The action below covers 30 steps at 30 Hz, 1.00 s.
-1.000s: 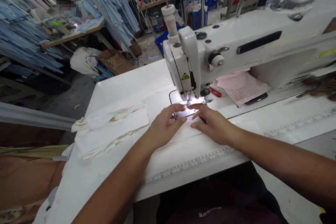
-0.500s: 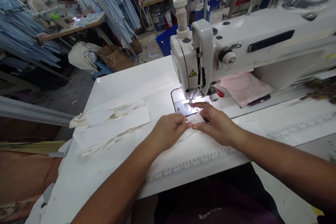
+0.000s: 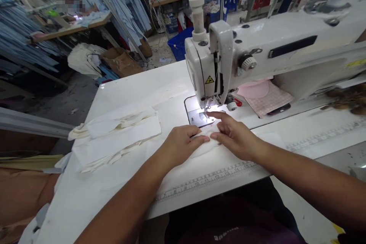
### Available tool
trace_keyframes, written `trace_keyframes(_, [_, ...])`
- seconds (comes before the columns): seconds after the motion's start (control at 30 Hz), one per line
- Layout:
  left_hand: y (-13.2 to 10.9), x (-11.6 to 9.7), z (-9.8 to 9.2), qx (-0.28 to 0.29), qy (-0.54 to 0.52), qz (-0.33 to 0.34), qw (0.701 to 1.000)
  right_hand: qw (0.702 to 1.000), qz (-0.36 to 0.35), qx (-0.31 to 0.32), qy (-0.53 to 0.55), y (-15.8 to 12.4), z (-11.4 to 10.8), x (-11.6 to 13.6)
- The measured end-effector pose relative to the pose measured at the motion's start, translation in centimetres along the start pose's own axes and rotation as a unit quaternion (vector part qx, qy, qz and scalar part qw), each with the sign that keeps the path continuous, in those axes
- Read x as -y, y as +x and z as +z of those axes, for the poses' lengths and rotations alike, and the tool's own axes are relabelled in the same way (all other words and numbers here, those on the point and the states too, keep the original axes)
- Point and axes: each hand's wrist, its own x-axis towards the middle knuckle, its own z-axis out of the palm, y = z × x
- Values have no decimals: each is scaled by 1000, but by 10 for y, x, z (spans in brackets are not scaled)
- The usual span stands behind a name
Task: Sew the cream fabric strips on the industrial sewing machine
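1. White cloth (image 3: pixel 207 131), 1 piece: between both hands; seemingly light, soft, easily creased; best pinched at its edges.
2. Left hand (image 3: pixel 185 143): grip closed, thumb and fingers nipping the cloth.
3. Right hand (image 3: pixel 237 137): grip closed on the cloth, forefinger extended.
4. Sewing machine (image 3: pixel 257 51): beyond the grip; needle area by the forefinger, an obstacle.
5. Cloth stack (image 3: pixel 137 132): left of the grip, on desk (image 3: pixel 168 80).

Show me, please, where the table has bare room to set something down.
The table is bare between the cloth pile, its far edge and the sewing machine. Crowded: around the left grip and right grip at the cloth piece, and the pink cloth.
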Motion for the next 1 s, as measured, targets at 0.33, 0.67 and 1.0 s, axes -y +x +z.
trace_keyframes(0.33, [-1, 3, -6, -7, 15, 19, 1000, 996, 10, -31, 87, 3, 1, -4])
trace_keyframes(0.67, [0, -1, 0, -48, -48, 28, 997, 997, 4, -30, 72, 3, 3, -6])
trace_keyframes(1.0, [2, -2, 6, -83, -87, -4, 993, 991, -19, -76, 108, 5, 3, -4])
